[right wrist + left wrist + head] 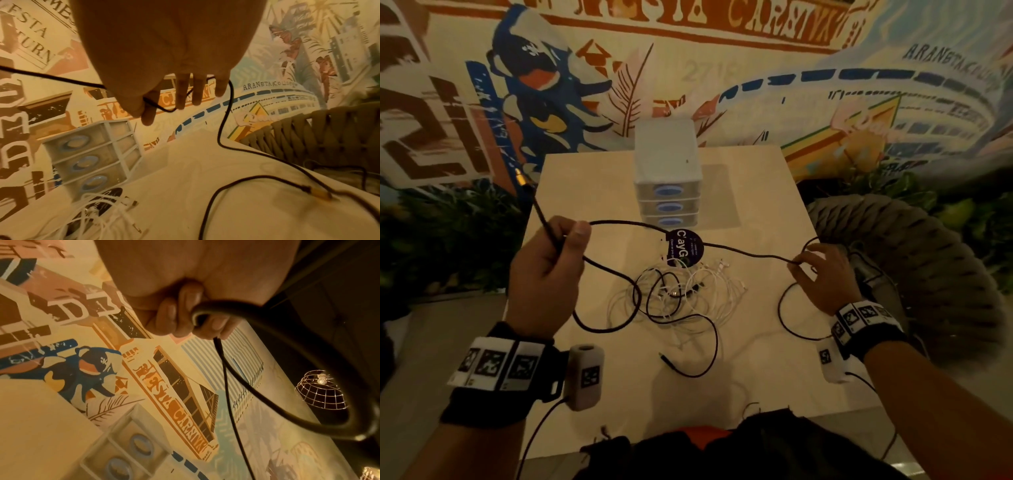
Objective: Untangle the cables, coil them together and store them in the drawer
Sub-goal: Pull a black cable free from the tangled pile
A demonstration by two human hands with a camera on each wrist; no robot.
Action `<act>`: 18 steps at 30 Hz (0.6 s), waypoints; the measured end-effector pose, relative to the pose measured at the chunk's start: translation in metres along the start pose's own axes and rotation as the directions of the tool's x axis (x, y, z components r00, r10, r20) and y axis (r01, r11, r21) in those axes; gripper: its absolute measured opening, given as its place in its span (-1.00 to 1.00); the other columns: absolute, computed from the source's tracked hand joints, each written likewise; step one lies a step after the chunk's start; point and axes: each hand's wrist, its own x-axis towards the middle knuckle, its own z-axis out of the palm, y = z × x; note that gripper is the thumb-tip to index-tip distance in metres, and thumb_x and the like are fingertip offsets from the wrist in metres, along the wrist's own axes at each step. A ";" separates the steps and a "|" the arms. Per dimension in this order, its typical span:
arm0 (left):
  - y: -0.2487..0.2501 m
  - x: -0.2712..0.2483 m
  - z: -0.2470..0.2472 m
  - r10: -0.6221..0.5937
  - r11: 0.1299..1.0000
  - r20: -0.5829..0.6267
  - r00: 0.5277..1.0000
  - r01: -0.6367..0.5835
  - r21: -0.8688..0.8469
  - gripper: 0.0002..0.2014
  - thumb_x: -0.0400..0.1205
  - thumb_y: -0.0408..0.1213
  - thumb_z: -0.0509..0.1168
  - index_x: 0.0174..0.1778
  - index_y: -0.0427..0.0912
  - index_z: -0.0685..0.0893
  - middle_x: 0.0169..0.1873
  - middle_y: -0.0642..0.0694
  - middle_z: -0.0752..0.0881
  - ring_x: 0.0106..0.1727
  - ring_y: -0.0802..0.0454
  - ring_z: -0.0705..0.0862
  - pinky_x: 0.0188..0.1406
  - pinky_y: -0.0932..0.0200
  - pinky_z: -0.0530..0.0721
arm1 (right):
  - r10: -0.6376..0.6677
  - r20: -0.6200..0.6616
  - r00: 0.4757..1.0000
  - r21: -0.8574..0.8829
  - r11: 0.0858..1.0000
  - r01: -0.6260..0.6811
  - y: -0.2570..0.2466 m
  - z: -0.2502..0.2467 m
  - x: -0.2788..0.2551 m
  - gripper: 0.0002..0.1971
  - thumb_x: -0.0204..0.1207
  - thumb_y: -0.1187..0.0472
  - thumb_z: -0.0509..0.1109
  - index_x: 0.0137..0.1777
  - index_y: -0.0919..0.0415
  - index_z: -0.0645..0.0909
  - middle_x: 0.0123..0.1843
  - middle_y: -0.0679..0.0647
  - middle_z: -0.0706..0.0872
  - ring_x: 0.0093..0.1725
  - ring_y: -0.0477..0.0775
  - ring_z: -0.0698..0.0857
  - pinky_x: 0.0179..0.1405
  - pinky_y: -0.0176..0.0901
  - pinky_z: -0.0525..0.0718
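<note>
Black cable (743, 251) stretched taut between both hands above the desk (767, 192), seemingly to draw it free of the white cables (709, 291) heaped at the centre. Left hand (544, 270) raised and closed in a fist round 1 end, gold plug (520, 176) poking up past the knuckles. Right hand (822, 274) lower, near the desk's right edge, pinching the cable between thumb and fingertip. Slack looped back into the tangle. Drawer unit (669, 181) of 3 drawers behind, all closed.
</note>
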 end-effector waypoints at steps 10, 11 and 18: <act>-0.004 -0.006 0.053 -0.109 0.938 0.344 0.933 -0.018 0.345 -0.83 0.82 -0.09 0.09 0.00 0.08 0.57 -0.40 0.05 0.73 -0.45 0.08 0.64 -0.33 0.00 0.59 | -0.185 0.196 0.963 0.272 0.954 0.128 -0.078 -0.059 0.012 -0.47 0.59 -0.38 0.13 -0.10 -0.02 0.77 -0.05 -0.06 0.82 -0.02 -0.02 0.77 0.12 0.00 0.68; -0.003 -0.006 0.062 -0.116 0.947 0.376 0.919 -0.011 0.320 -0.82 0.83 -0.11 0.09 -0.01 0.04 0.56 -0.40 0.02 0.73 -0.45 0.10 0.63 -0.33 0.00 0.58 | -0.217 0.286 0.933 0.303 0.945 0.126 -0.092 -0.064 0.014 -0.49 0.60 -0.37 0.13 -0.05 -0.01 0.74 -0.10 -0.09 0.82 -0.07 -0.07 0.77 0.10 0.00 0.71; 0.006 -0.001 0.112 -0.146 0.989 0.480 0.865 0.113 0.097 -0.72 0.75 0.18 0.10 -0.14 0.11 0.50 -0.50 0.08 0.53 -0.49 0.13 0.45 -0.41 0.04 0.49 | -0.521 0.331 0.787 0.378 0.837 0.395 -0.159 -0.066 0.010 -0.69 0.77 -0.17 0.12 0.03 0.01 0.55 -0.16 -0.12 0.66 -0.20 -0.01 0.61 -0.14 0.03 0.63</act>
